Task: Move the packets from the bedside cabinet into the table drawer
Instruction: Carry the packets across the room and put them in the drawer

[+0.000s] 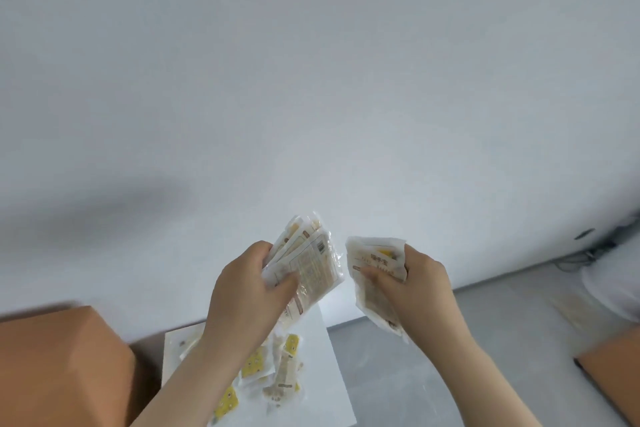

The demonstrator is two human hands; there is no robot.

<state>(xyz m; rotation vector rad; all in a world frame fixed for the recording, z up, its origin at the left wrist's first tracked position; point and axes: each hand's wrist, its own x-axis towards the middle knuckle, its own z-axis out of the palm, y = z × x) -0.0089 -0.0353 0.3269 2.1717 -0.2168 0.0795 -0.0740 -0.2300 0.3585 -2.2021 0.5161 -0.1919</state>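
My left hand [251, 291] grips a fanned stack of several clear packets [308, 260] held up in front of the wall. My right hand [415, 288] pinches a smaller bunch of packets [372, 274], thumb on top, a short gap to the right of the stack. Below my left forearm, several more packets with yellow labels [277, 371] lie scattered on the white top of the bedside cabinet [329, 357]. No table drawer shows in the head view.
A brown headboard or bed end [62, 367] stands left of the cabinet. Grey floor [433, 374] lies to the right, with a brown furniture corner [613, 374] at the far right and cables [588, 253] by the wall.
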